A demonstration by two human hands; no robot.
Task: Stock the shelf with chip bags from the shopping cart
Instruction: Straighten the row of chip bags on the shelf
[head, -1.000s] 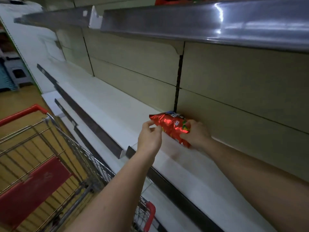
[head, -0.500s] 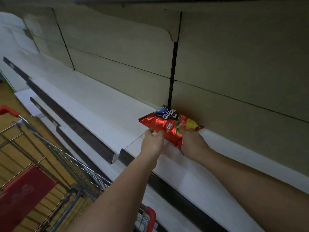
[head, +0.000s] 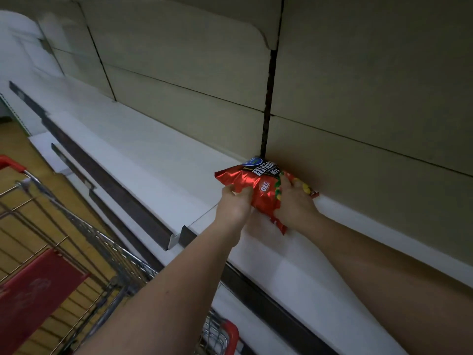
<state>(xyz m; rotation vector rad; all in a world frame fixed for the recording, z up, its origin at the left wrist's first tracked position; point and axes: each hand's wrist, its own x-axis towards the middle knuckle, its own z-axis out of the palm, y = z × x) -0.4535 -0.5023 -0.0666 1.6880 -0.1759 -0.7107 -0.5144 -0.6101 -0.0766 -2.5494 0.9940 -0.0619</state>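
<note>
Placement is nearly done: the chip bag [head: 258,188] sits at the back of the shelf [head: 153,160], at about 2 o'clock from the shopping cart [head: 84,252]. The left hand [head: 235,204] pinches its near edge; the right hand [head: 294,203] curls over its top. Best to stand it square against the back panel [head: 358,111], then release gently.

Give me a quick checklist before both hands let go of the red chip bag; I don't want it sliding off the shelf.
1. Red chip bag held: ok, left hand grips its left end and right hand lies over its right part.
2. Bag at the back: ok, its far edge sits by the beige back panel.
3. Bag fully resting on the white shelf: cannot tell, the hands hide its underside.
4. Distance from the shelf's dark front rail: ok, the bag is well behind it.
5. Space to the left for more bags: ok.
6. Shopping cart close by: ok, it stands at lower left.
</note>
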